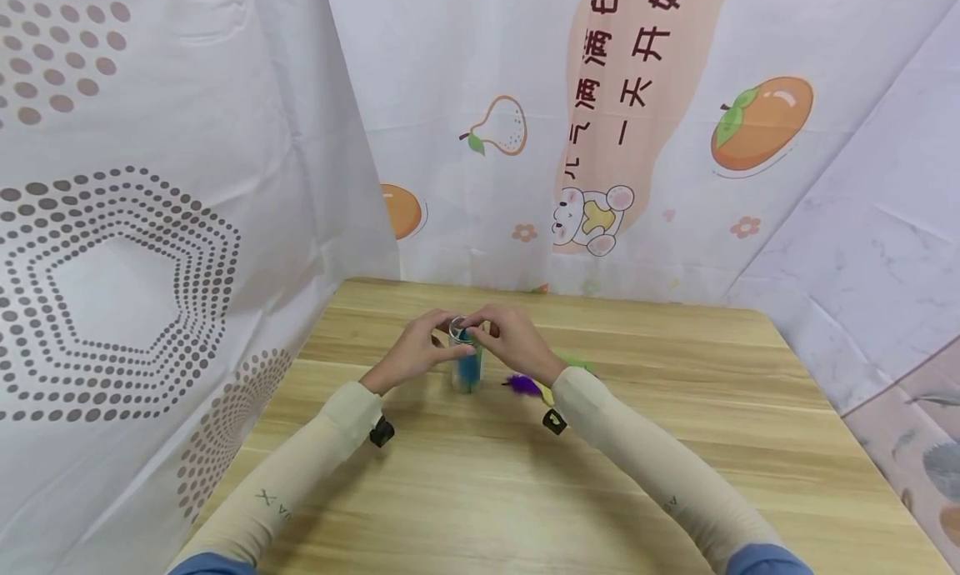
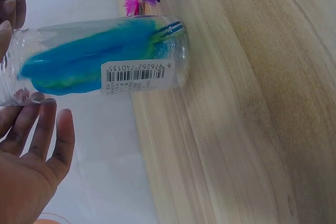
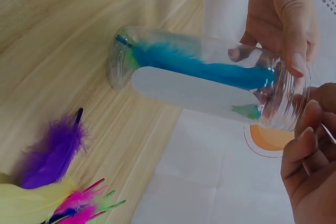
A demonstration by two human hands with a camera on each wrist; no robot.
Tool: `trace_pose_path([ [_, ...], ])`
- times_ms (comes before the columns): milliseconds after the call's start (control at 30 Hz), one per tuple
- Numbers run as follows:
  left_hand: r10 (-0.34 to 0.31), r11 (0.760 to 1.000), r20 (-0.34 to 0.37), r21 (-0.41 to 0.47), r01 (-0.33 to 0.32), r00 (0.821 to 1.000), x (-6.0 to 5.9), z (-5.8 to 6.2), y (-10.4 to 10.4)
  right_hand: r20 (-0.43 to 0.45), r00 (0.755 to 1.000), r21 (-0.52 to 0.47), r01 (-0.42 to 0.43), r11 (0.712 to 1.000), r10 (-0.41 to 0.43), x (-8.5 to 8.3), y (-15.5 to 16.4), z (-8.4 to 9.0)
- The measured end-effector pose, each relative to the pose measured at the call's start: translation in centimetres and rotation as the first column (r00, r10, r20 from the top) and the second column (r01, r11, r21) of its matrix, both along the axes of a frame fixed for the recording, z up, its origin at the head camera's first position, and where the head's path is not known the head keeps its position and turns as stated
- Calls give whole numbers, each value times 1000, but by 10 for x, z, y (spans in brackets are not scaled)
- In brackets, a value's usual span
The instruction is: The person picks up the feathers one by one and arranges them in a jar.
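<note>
A clear jar [image 1: 466, 371] with ridged threads at its neck stands upright on the table. Inside it are blue feathers [image 3: 210, 72] with some green among them, quills down. My left hand [image 1: 420, 350] grips the jar near its mouth, the thumb [image 3: 298, 61] on the neck and fingertips [image 2: 48, 103] against the opposite side. At the open mouth is my right hand [image 1: 516, 340], its fingers bent over the rim close to the top of the blue feather. Whether those fingers pinch the feather is hidden.
Right of the jar lie loose feathers: a purple one [image 3: 55, 153], a pale yellow one [image 3: 31, 203], and pink [image 3: 84, 203] and green ones partly under my right forearm. The wooden table [image 1: 465, 492] meets a printed curtain [image 1: 480, 208] behind and another at the left.
</note>
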State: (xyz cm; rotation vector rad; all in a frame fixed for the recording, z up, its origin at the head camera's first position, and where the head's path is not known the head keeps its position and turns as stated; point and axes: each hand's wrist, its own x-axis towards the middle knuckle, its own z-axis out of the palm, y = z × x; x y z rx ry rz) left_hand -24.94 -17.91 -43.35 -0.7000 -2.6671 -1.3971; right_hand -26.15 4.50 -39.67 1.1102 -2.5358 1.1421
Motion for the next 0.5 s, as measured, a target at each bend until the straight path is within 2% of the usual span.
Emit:
trace_pose_path([
  [167, 8, 1000, 20, 3, -8, 1000, 1, 0, 1, -32, 999, -33, 37, 999, -38, 0, 8, -2],
  [400, 21, 1000, 30, 2, -21, 999, 1, 2, 1, -4, 996, -64, 85, 994, -85, -8, 31, -2],
  [500, 17, 1000, 24, 1, -17, 1000, 0, 2, 1, -21, 995, -53, 101, 993, -102, -11, 42, -5],
])
